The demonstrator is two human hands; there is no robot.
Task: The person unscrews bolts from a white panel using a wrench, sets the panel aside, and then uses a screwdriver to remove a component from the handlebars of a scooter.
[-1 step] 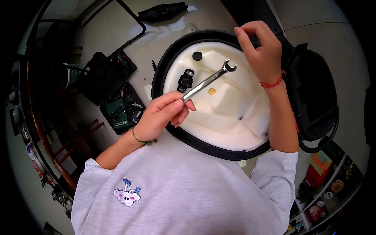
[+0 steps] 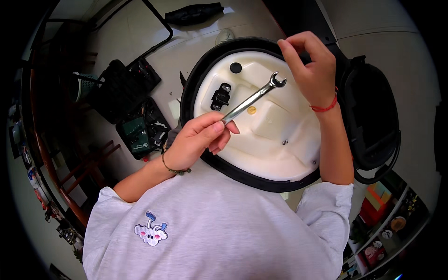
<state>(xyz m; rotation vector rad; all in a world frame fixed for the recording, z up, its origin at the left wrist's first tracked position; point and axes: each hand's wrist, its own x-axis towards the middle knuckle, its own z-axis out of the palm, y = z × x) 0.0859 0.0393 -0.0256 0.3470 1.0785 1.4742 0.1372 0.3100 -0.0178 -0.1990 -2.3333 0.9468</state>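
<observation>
In my left hand [image 2: 196,140] is a silver combination wrench [image 2: 249,100], gripped by the handle and slanting up to the right, its open-end head above a cream moulded plastic shell [image 2: 280,121] with a black rim [image 2: 224,170]. My right hand [image 2: 308,70] is pinched at the upper right edge of the rim; whatever is between the fingertips is too small to make out. On the shell are a black bracket [image 2: 220,97] with bolts, a round black plug [image 2: 235,67], a small yellow disc [image 2: 251,110] and small metal hardware [image 2: 284,142].
A black padded lid [image 2: 373,112] lies at the right. Open tool cases [image 2: 140,133], a mesh basket [image 2: 84,86] and a black metal frame [image 2: 165,28] are at the left and back. A dark bundle [image 2: 193,14] lies on the floor. A cluttered shelf [image 2: 382,224] stands lower right.
My left hand and the wrench have shifted a little to the right. My right hand sits slightly lower in the picture, still pinched at the rim.
</observation>
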